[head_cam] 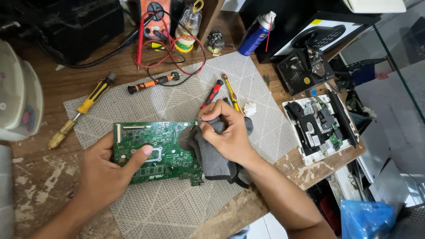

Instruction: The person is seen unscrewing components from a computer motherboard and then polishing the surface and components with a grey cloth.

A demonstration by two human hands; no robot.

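On the grey mat (pixel 177 208), the front part between the two forearms is free, so the hands can move there. The left hand (pixel 108 170) presses on the green circuit board (pixel 152 150) and the right hand (pixel 228 130) with the grey cloth (pixel 212 157) covers its right edge. Behind the board, a red screwdriver (pixel 212 94) and a yellow one (pixel 231 92) lie close to the right hand. At the left, a long yellow screwdriver (pixel 79 110) crosses the tabletop (pixel 40 177). At the right, the opened white device (pixel 316 128) blocks the way
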